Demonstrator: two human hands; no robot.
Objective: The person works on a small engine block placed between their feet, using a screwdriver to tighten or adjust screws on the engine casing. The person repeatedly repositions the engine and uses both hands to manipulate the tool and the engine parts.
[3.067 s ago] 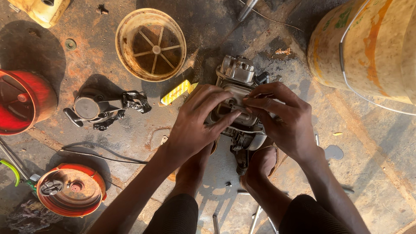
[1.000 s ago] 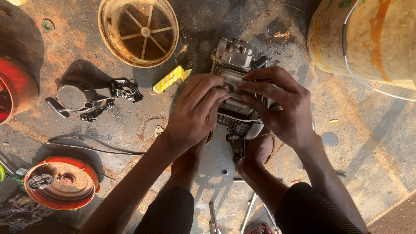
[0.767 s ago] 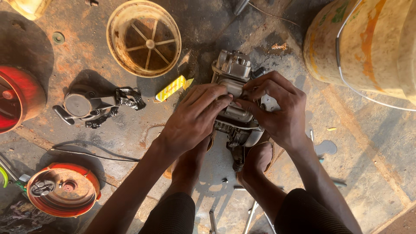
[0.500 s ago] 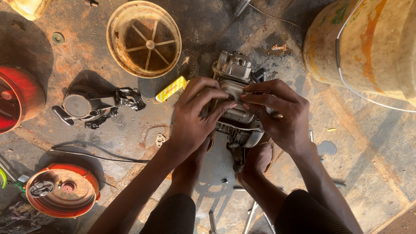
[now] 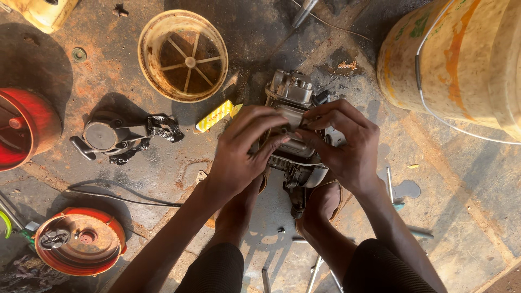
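A small grey metal engine block (image 5: 292, 92) stands on the stained concrete floor between my feet. My left hand (image 5: 241, 152) curls over its left side, fingers pressing on the upper middle of the block. From the right, my right hand (image 5: 347, 144) meets it, fingertips pinching a part at the same spot on top of the engine. Both hands cover most of the engine's body; only its finned head end and a lower casting (image 5: 297, 187) show.
A round cream fan housing (image 5: 183, 54) lies upper left. A yellow tool handle (image 5: 214, 115) rests beside the engine. A black starter part (image 5: 116, 135), red covers (image 5: 24, 127) (image 5: 80, 241), a large yellow bucket (image 5: 461, 59) and loose tools (image 5: 391, 184) surround me.
My hands stay on the engine; the fingers of both have shifted slightly toward its upper middle. The view has drifted a little.
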